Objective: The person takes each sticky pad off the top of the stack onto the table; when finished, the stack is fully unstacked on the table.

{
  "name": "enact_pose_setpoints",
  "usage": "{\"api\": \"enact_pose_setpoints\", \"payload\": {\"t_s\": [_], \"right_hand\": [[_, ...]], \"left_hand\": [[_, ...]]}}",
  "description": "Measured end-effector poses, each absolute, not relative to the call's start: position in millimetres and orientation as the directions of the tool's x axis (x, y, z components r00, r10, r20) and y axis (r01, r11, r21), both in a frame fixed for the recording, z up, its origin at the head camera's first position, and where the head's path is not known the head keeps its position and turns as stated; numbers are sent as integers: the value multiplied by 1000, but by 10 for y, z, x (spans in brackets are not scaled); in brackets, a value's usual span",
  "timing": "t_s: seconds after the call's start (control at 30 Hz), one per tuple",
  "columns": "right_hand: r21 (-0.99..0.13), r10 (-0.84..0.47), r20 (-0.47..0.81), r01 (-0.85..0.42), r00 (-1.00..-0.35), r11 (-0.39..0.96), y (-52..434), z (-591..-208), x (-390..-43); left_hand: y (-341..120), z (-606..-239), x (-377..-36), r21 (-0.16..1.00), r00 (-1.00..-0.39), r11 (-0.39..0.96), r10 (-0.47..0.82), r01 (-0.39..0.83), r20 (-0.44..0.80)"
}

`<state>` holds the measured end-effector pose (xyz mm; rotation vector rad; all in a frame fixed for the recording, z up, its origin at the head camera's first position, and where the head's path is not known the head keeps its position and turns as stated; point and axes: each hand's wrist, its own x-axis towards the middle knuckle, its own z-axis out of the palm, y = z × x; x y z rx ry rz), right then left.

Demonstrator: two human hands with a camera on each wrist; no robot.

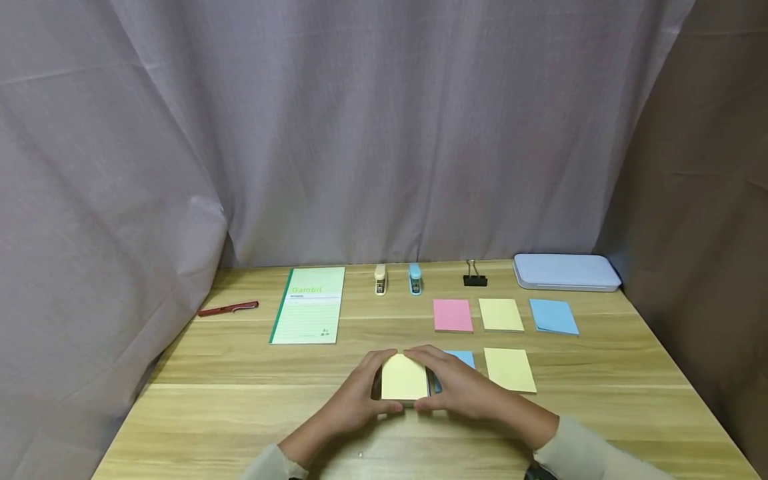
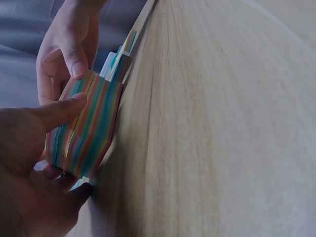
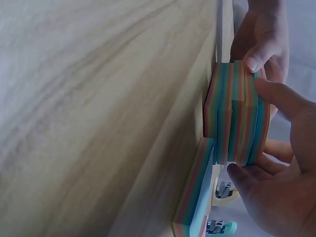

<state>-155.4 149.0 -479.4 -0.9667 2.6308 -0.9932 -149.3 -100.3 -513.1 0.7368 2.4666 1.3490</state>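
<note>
A thick stack of sticky note pads, yellow on top with color-striped sides, stands on the table in front of the person. The left hand grips its left side, thumb along the near face and fingers at the far edge. Mirroring it, the right hand holds the right side the same way. In the right wrist view the stacked pads show slightly uneven layers. Partly hidden by the right hand, a blue sticky note pad lies just right of the stack.
A yellow pad lies farther right; behind are pink, yellow and blue pads. Along the back stand a notebook, cream stapler, blue stapler, binder clip and pencil case. A red pen lies left.
</note>
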Motion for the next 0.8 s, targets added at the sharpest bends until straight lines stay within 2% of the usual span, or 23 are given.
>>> {"api": "enact_pose_setpoints", "payload": {"t_s": [0.4, 0.57, 0.8], "right_hand": [[-573, -655, 83, -574, -751, 585, 1575, -4766, -1578], [-592, -637, 70, -546, -768, 593, 1752, -4727, -1583], [-618, -558, 78, -479, -826, 623, 2259, -4709, -1534]], "left_hand": [[-996, -5130, -1490, 828, -860, 482, 511, 287, 0], [-975, -5135, -1496, 828, -868, 488, 497, 276, -3], [-969, -5122, -1486, 829, -873, 489, 487, 270, -2]]}}
